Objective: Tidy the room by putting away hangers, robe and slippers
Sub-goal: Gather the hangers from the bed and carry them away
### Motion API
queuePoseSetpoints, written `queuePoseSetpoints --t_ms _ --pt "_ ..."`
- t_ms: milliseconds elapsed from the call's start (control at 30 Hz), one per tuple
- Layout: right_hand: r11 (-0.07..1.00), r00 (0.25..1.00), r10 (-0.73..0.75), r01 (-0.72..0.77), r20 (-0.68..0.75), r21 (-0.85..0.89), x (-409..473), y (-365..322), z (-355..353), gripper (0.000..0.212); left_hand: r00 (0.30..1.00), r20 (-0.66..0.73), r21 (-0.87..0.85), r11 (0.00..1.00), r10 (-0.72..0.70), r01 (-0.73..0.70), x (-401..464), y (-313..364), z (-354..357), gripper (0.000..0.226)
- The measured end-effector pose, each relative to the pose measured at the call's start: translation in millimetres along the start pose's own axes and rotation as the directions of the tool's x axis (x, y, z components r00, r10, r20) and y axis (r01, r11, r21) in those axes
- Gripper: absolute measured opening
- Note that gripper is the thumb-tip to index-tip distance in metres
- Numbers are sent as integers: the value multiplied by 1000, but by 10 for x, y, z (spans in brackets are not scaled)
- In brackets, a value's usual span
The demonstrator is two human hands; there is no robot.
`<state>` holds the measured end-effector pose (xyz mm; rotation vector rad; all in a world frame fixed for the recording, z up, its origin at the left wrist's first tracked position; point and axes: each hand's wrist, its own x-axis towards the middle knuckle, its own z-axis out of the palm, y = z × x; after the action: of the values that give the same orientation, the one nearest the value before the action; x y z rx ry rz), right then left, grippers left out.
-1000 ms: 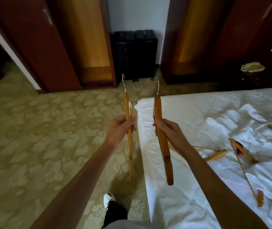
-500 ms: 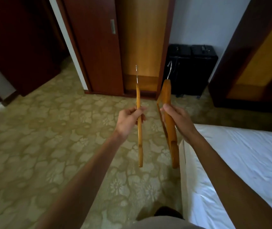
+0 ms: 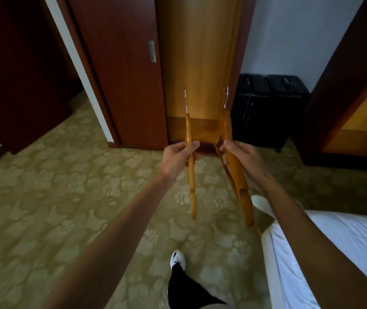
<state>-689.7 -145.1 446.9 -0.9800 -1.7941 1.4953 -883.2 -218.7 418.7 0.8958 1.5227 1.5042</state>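
Both arms reach forward over the carpet [image 3: 44, 208], one wooden hanger in each hand.

Left hand [image 3: 178, 156]: fingers curled tight around the left hanger [image 3: 192, 175], thumb laid across its front. The hanger is seen edge-on, thin, metal hook up, lower arm hanging down below the fist.

Right hand [image 3: 244, 161]: fingers wrapped around the right hanger [image 3: 237, 170] from the outer side, gripping about mid-length. This hanger looks broader, tilted slightly so its lower end swings out to the right, ending just beside the bed [image 3: 345, 253] corner. Its hook is up as well, curved, seen against the wardrobe frame.

The two hangers are apart, roughly parallel, not touching. Both are held in the air in front of the wardrobe [image 3: 200, 63], whose interior shows as a light wood panel. A dark red sliding door [image 3: 122, 74] with a small metal pull [image 3: 152, 51] stands to the left of the opening.

A black suitcase [image 3: 269, 108] stands against the white wall to the right of the wardrobe. More dark wood furniture at far right.

Bed with a white sheet at lower right, only a corner in view. One foot in a white shoe [image 3: 178, 259] and a dark trouser leg on the floral carpet at bottom centre.

Robe and slippers: out of view
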Motion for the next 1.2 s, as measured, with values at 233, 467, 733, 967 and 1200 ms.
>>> queuePoseSetpoints --t_ms 233,467,733,967,1200 --pt "999 999 -24 23 25 30 1871 -279 335 33 1000 3 53 998 20 -20 1679 416 -516 31" --pt "999 999 -23 21 41 49 3260 -362 593 34 999 4 29 998 51 -51 2982 584 -912 39" --pt "996 999 6 -9 43 85 5063 -347 693 34 998 5 51 997 57 -57 4855 696 -1209 42" --pt "998 999 -50 50 4 38 6816 -603 595 30 994 43 50 994 96 -98 6709 1037 -1381 39" --pt "995 993 -100 99 -66 -18 8280 -1034 324 31 987 75 62 988 139 -144 8209 1587 -1310 42"
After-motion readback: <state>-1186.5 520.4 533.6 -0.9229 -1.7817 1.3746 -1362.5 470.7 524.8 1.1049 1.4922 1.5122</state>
